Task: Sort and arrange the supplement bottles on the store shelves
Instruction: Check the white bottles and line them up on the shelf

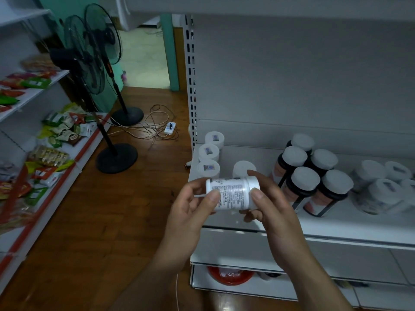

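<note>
A small white supplement bottle (233, 194) with a printed label lies sideways in both my hands, just in front of the white shelf (336, 227). My left hand (190, 212) pinches its bottom end. My right hand (267, 200) grips its cap end. Three white bottles (208, 153) stand in a line at the shelf's left edge, and one more white bottle (243, 169) stands behind the held one. Several dark bottles with white caps (312, 173) are grouped mid-shelf. More white bottles (381, 187) sit at the right.
Two black standing fans (94, 70) and a power strip with tangled cables (169, 129) occupy the wooden floor to the left. Snack packets (60, 131) fill the left shelving. A red bowl (231, 276) sits on the lower shelf.
</note>
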### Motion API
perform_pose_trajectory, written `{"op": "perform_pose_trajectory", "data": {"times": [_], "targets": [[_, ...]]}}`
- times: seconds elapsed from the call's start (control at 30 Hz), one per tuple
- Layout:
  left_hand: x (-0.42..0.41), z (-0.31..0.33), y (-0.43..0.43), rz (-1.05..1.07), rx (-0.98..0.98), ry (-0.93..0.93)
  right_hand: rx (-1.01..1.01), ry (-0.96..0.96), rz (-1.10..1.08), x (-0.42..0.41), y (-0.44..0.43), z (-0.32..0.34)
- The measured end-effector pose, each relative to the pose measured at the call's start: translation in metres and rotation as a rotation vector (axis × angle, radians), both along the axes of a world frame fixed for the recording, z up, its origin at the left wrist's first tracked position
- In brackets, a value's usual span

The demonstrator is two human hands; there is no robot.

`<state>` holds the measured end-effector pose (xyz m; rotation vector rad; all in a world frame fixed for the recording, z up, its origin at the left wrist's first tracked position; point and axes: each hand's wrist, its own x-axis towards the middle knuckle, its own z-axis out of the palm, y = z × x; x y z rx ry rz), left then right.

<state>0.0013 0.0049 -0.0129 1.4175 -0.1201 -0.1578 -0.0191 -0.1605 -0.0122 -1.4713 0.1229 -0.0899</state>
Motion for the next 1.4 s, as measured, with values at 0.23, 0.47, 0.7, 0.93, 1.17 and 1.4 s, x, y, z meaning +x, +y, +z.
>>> {"op": "perform_pose_trajectory", "data": {"times": [0.23,0.47,0.7,0.93,1.17,1.4], "targets": [[-0.001,-0.004,0.002,-0.078,0.031,-0.041,0.011,0.03,-0.033,-0.001,-0.003,0.001],[-0.001,-0.005,0.002,-0.094,0.039,-0.019,0.044,0.045,-0.068,0.0,-0.001,0.001],[0.001,0.0,0.003,-0.037,0.072,-0.06,0.025,0.032,-0.036,-0.003,-0.003,0.002],[-0.001,-0.002,0.003,-0.113,0.108,-0.09,0.078,0.038,-0.049,-0.002,-0.003,0.002],[-0.003,-0.007,-0.002,-0.1,0.115,-0.021,0.047,0.026,-0.041,-0.002,-0.002,0.001],[-0.004,-0.003,-0.005,-0.112,0.116,-0.059,-0.002,0.011,-0.039,-0.004,-0.003,0.003]]}}
